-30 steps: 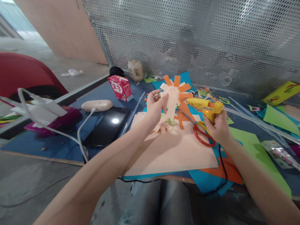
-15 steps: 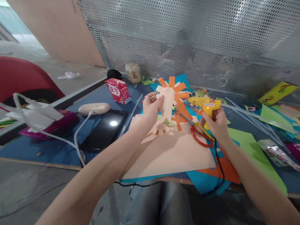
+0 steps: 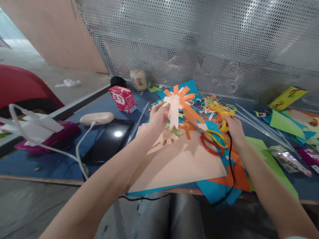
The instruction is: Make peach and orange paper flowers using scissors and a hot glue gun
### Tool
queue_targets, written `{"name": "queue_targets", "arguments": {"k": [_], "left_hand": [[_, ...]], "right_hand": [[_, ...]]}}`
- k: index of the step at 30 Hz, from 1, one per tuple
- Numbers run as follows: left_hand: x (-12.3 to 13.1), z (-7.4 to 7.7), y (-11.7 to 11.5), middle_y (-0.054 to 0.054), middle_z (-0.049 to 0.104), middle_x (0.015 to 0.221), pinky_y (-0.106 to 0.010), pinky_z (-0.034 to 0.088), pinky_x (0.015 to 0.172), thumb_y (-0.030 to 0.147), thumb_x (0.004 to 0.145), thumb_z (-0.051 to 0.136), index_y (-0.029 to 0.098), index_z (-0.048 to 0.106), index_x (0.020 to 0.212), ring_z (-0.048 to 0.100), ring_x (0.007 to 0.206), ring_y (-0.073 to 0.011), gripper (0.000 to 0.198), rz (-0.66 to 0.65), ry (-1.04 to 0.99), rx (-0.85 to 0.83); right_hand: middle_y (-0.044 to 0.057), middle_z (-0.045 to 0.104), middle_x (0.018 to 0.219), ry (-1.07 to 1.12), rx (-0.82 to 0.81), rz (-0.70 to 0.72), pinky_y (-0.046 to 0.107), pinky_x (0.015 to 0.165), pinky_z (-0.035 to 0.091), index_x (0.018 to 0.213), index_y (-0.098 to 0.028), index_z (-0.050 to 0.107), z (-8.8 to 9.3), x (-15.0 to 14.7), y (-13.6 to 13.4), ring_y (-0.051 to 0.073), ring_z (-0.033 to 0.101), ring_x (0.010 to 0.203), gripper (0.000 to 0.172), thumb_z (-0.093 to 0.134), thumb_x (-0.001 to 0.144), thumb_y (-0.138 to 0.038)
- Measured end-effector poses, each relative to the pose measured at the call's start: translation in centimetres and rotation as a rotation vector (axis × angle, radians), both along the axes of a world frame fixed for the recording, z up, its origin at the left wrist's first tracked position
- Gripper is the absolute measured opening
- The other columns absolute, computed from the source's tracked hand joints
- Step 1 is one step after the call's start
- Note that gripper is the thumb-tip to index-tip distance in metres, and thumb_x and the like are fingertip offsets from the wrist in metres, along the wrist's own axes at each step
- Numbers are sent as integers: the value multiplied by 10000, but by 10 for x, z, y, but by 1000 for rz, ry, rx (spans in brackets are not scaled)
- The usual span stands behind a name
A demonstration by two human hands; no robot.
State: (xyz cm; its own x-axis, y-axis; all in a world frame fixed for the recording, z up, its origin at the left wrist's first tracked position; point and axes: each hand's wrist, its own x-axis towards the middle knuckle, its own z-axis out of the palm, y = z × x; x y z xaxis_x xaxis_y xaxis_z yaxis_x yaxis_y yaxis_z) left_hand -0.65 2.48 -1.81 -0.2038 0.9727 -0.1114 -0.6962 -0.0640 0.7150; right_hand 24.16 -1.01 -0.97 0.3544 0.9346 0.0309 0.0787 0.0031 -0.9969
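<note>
Between the thumb and fingers of my left hand (image 3: 159, 115) is a paper flower (image 3: 183, 95) with orange and pale peach strips fanning out and tails hanging down. My right hand (image 3: 231, 125) grips a yellow glue gun (image 3: 221, 111), its nozzle pointing left and its black cord running down. Below and between the hands, scissors (image 3: 211, 141) with red and yellow handles lie on pale peach paper sheets (image 3: 179, 166). A cut piece of peach paper with fringes (image 3: 165, 137) rests under the flower.
To the left are a black phone (image 3: 109, 141), a pink-red box (image 3: 122, 99), a pale rounded device (image 3: 97, 118) and white plugs with cables (image 3: 37, 126). Paper scraps (image 3: 209, 103), clear sticks (image 3: 264, 126) and a yellow box (image 3: 287, 98) sit to the right. Perforated metal (image 3: 159, 39) stands behind.
My right hand has drawn the glue gun slightly down and away from the flower. My left hand has lowered the flower a little and turned it.
</note>
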Motion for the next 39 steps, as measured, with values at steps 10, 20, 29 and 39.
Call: {"name": "queue_targets", "arguments": {"k": [10,20,29,39], "left_hand": [[7,15,-20,15,590,540,-147,438,424,53,782,542,129,555,753,529,402,-60,83,-390,91,-108],[8,11,-22,0,638,619,-173,482,444,29,795,503,115,599,816,596,475,-87,131,-520,103,-24],[9,0,-19,-12,685,673,-193,517,514,63,749,605,137,621,821,631,549,-104,105,-525,97,4],[9,3,-36,-33,689,758,-184,489,561,181,640,767,134,648,867,629,619,-102,261,-813,350,-21]], "right_hand": [[24,670,571,173,-258,87,228,381,490,638,-157,592,-16,3,10,117,571,421,110,647,723,-201],[16,568,424,-545,-287,78,257,376,419,476,-169,556,-8,24,10,127,507,355,327,629,740,-347],[76,667,925,-941,433,-57,335,625,508,959,-197,622,-8,14,2,159,592,630,317,649,708,-388],[95,586,1190,-1014,990,212,431,902,444,1210,-262,511,2,-14,-28,271,538,1107,471,624,779,-415]]}}
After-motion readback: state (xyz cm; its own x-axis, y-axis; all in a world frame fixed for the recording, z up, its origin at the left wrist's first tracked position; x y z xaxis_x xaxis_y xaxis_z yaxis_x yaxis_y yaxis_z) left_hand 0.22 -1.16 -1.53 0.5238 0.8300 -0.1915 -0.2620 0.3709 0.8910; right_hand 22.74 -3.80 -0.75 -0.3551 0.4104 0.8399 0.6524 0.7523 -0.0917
